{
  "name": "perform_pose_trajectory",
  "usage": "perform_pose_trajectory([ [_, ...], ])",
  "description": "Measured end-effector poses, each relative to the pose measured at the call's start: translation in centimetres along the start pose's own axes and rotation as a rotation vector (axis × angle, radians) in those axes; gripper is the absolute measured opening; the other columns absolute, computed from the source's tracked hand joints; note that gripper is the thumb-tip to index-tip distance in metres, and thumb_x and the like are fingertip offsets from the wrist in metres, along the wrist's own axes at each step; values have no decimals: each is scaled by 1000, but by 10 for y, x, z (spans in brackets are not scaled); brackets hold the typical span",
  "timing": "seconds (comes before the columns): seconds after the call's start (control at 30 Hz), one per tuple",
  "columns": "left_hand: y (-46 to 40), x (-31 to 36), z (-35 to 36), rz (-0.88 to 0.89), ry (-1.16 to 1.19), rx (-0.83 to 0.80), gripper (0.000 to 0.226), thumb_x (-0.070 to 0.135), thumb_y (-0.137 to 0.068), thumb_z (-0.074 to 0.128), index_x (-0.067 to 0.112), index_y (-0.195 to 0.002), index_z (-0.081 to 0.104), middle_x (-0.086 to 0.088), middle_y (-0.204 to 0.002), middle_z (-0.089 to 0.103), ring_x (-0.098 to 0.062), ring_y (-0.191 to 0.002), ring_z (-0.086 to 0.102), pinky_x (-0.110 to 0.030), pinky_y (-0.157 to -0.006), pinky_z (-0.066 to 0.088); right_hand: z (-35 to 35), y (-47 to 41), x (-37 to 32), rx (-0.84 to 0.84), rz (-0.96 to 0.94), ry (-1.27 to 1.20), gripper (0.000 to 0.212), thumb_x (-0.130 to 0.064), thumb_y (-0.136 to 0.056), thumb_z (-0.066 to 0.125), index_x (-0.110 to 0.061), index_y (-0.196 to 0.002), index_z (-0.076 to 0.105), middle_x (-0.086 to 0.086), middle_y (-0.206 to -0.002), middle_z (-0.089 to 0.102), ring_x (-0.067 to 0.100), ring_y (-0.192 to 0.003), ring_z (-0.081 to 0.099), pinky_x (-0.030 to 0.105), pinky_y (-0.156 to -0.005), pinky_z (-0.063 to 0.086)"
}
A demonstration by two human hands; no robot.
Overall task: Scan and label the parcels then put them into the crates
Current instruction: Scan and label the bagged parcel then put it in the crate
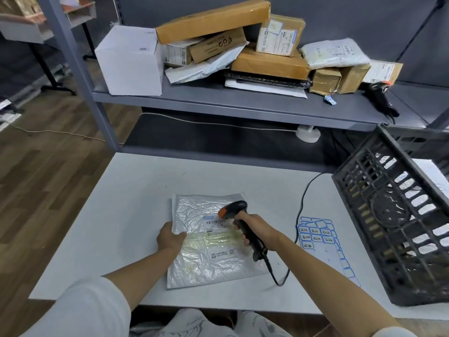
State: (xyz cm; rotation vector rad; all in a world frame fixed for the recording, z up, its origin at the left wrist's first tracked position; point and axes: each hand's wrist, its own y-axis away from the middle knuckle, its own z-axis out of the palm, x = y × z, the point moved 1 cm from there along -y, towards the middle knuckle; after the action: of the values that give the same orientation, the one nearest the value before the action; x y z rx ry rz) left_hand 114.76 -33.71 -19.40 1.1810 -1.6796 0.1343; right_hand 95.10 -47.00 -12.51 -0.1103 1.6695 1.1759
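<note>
A crinkled silver-white plastic mailer parcel (199,259) lies flat on the white table (126,203), its printed shipping label facing up. My left hand (170,237) rests on the parcel's left edge, fingers extended and pressing it down. My right hand (252,227) grips the handle of a black barcode scanner (239,215) with an orange tip, its head pointed at the label's barcode. A sheet of blue-bordered stickers (318,235) lies right of the parcel. A black plastic crate (398,215) stands tilted at the table's right side.
The grey shelf (243,103) behind the table holds a white box (130,62), several brown cartons (213,18) and mailers, plus a second black scanner (381,98). The scanner's cable (301,203) loops across the table. Wooden floor lies to the left.
</note>
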Motion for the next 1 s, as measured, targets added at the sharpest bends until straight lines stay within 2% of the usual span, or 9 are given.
perform_pose_trajectory([
  [0.2,-3,-1,0,10,-25,-3,61,11,-83,70,1,-137,43,-19,-137,49,-33,-126,47,-35,-104,38,-3,-3,2,-5,27,43,28,-32,-87,53,-4,-89,56,14,-86,46,16,-51,43,24,-45,38],
  [0.4,-6,-1,0,7,-41,-2,66,12,-84,69,2,-141,39,-18,-142,44,-33,-131,43,-37,-108,35,-3,-2,-2,-24,17,4,23,-27,-91,50,-4,-89,53,5,-76,51,15,-50,42,23,-43,37],
  [0.63,-9,-1,1,2,-51,9,65,11,-85,67,2,-142,37,-19,-143,42,-33,-131,42,-36,-108,35,-4,-4,-4,-44,20,53,27,-30,-91,51,-3,-89,54,8,-70,48,16,-49,44,24,-45,39],
  [0.73,-10,1,0,7,-59,21,62,8,-88,63,2,-143,34,-18,-145,39,-33,-133,39,-35,-107,33,-11,-7,-10,36,-12,20,26,-28,-93,47,-4,-91,53,7,-72,50,16,-53,50,27,-51,43],
  [0.83,-12,-1,-4,20,-57,42,58,6,-88,62,2,-140,37,-20,-140,45,-34,-127,45,-35,-103,38,-26,-17,-14,137,-30,-28,21,-26,-90,47,-6,-93,53,10,-77,54,20,-63,56,31,-60,48],
  [0.9,-14,-4,-7,21,-60,52,55,5,-89,61,4,-139,38,-20,-136,48,-35,-122,49,-35,-99,40,-35,-26,-15,209,-65,78,15,-23,-88,51,-9,-84,50,9,-73,49,19,-62,51,30,-61,43],
  [1.0,-16,-8,-11,20,-74,58,52,5,-89,59,6,-137,39,-21,-131,52,-35,-113,53,-35,-94,43,-45,-40,-8,384,-108,325,19,-24,-89,58,-10,-81,50,3,-68,48,14,-59,47,24,-57,36],
])
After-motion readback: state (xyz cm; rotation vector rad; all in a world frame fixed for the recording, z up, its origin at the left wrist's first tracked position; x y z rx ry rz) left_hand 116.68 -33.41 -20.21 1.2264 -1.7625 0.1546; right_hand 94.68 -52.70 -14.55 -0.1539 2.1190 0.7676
